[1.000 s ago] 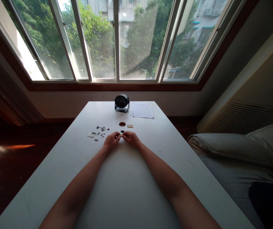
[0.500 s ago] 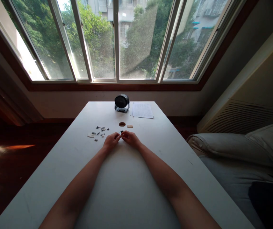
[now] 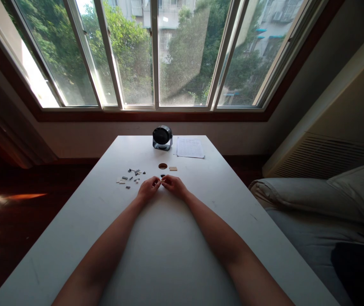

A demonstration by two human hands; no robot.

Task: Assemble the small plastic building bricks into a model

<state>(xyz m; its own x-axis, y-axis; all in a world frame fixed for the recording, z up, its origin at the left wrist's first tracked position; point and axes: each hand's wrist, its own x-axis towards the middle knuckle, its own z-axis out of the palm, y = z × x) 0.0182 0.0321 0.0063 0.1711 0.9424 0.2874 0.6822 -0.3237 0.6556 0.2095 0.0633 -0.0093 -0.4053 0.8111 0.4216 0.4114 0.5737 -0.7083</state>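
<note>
My left hand and my right hand rest on the white table, fingertips meeting around a tiny piece that is too small to make out. A dark round piece peeks out just beyond the fingers. Farther off lie a brown round plate and a tan studded plate. To the left of my left hand, several small grey, white and black brick parts are scattered.
A small black desk fan and a printed paper sheet sit at the table's far end under the window. A bed with pale bedding lies to the right. Dark wooden floor is on the left.
My hands have shifted a little away from me and closer together over the small piece. Nothing else has moved.
</note>
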